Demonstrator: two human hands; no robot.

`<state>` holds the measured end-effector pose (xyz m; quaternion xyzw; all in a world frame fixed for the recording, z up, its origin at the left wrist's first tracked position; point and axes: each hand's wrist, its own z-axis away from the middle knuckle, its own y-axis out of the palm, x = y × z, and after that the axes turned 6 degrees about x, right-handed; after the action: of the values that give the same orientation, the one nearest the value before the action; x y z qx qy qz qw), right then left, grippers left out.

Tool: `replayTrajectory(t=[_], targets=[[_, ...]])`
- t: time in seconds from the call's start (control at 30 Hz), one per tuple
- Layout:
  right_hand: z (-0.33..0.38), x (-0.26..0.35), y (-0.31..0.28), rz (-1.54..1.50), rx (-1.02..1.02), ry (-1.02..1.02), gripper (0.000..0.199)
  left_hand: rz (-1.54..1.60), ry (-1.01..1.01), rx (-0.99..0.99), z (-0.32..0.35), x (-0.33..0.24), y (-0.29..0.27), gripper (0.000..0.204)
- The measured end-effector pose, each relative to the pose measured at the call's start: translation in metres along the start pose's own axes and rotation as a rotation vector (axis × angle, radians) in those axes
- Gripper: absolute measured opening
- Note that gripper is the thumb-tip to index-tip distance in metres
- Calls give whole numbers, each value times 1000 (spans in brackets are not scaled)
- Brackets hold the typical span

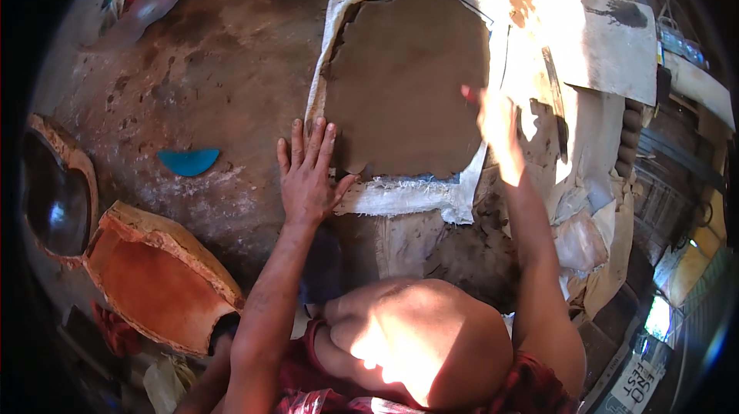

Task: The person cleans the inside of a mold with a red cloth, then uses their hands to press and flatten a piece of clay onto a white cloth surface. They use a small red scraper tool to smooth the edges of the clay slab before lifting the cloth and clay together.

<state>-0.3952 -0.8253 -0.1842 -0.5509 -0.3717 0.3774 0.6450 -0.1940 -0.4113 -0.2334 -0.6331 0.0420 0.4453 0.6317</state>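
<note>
A flat slab of brown clay (pixel 412 75) with uneven edges lies on a white woven cloth (pixel 400 197) on the ground. My left hand (pixel 308 175) rests with fingers spread at the slab's near left corner, its fingertips by the cloth's left edge. Over the slab's right edge, in bright sun, my right hand (pixel 499 129) is closed round a small tool, of which only a red end (pixel 468 93) shows. Glare and motion blur hide the rest of the tool. A teal half-moon scraper (pixel 188 161) lies left of my left hand.
Two thick-walled moulds stand at the left: an orange-lined one (pixel 165 283) and a dark-lined one (pixel 58 191). A pale board (pixel 612 45) lies at the far right. Crumpled sheets (pixel 581 241) and a dark clay heap (pixel 477 256) sit near my right forearm. My bare knee (pixel 416 337) is close in front.
</note>
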Motion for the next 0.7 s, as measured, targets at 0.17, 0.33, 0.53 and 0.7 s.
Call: replayTrajectory(t=[0.17, 0.33, 0.53, 0.7], targets=[[97, 77, -8, -82, 15, 8, 26, -31, -16, 1, 2, 7, -4, 115], [120, 55, -10, -36, -36, 56, 11, -40, 8, -23, -6, 3, -4, 116], [105, 88, 19, 117, 65, 657, 20, -31, 26, -21, -2, 4, 2, 120], [71, 209, 29, -7, 79, 593, 30, -51, 33, -27, 2, 8, 2, 124]])
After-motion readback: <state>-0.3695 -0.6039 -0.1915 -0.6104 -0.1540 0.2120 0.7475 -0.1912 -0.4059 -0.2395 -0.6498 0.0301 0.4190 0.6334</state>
